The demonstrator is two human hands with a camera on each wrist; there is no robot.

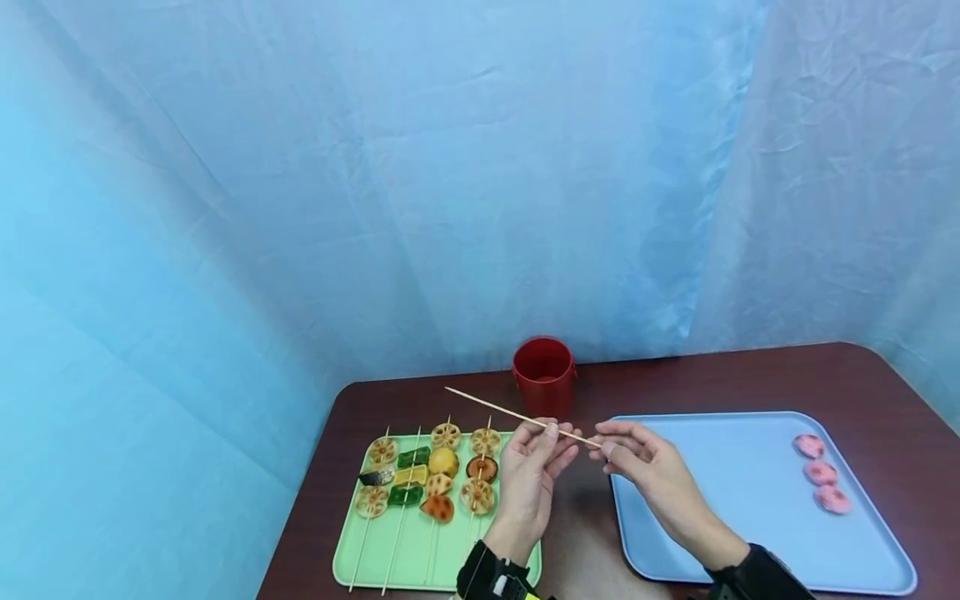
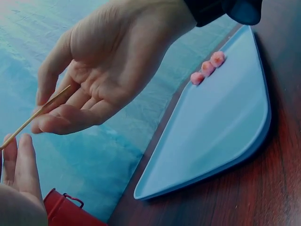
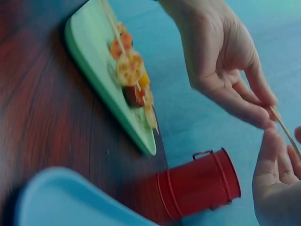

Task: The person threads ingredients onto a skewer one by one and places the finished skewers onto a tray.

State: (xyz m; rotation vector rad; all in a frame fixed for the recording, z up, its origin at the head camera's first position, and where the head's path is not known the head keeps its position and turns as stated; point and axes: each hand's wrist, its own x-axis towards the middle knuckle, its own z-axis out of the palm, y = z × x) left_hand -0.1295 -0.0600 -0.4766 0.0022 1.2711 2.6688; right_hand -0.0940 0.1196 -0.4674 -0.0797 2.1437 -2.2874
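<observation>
A thin bamboo skewer (image 1: 495, 407) is held bare in the air by both hands, its long end pointing up and left. My left hand (image 1: 523, 490) pinches it near the middle between thumb and fingers. The thumb and fingers of my right hand (image 1: 660, 481) pinch its right end, as the left wrist view also shows, where the skewer (image 2: 22, 126) runs between the two hands. Just behind the hands stands a red bucket (image 1: 544, 392). In the right wrist view the bucket (image 3: 200, 184) lies below the fingers.
On the left, a green tray (image 1: 435, 558) carries several loaded skewers with lotus root slices (image 1: 477, 497) and other pieces. A blue tray (image 1: 720, 500) at right holds three pink pieces (image 1: 821, 472) by its right edge. Blue cloth (image 1: 480, 208) hangs behind the dark wooden table (image 1: 697, 385).
</observation>
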